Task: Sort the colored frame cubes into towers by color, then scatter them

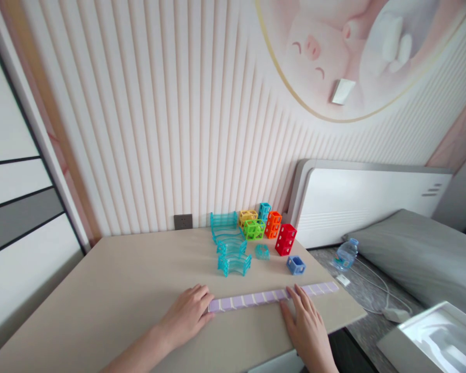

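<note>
A long straight purple toy track [252,299], marked off by white cross lines, lies flat on the table [112,290] near its front. My left hand [188,313] is closed at the track's left end, thumb on the near side and fingers on the far side. Further right, my right hand [306,324] reaches over the track and grips it, with fingertips at the far edge and the thumb at the near edge. Beyond the track stand clear teal curved pieces [233,264] and a blue open cube [295,265]. A small teal piece [262,252] lies between them.
Toward the wall stand a red block stack [286,240], an orange stack [273,225], a teal stack [264,212], green cubes [254,229] and yellow cubes [248,217]. Right of the table are a water bottle [346,255], cables, a grey pillow [419,259] and a white box [438,336].
</note>
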A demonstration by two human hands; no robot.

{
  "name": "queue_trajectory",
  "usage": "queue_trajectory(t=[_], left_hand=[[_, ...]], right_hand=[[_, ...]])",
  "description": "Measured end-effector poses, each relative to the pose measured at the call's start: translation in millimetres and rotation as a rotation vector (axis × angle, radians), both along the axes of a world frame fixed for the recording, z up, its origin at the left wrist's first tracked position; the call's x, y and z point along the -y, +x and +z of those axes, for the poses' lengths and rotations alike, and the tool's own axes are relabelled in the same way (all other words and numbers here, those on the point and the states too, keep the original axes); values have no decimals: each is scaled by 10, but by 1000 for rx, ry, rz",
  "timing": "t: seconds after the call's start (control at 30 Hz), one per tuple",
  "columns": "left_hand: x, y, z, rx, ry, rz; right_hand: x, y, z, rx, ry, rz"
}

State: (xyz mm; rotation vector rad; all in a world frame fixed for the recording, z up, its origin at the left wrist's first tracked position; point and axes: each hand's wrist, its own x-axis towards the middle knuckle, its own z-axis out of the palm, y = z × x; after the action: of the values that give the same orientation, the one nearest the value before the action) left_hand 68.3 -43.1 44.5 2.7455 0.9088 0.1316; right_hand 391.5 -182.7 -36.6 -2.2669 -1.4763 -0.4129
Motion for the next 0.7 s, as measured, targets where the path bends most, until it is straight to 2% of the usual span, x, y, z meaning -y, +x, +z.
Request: queue_trajectory(t=[0.4, 0.7], left_hand=[[-88, 27, -153, 60, -46, 12], [-39, -55, -106, 65, -44, 22]], right_hand=[[-93, -23, 109, -48, -106, -50], [-78, -4, 42, -7, -34, -23]])
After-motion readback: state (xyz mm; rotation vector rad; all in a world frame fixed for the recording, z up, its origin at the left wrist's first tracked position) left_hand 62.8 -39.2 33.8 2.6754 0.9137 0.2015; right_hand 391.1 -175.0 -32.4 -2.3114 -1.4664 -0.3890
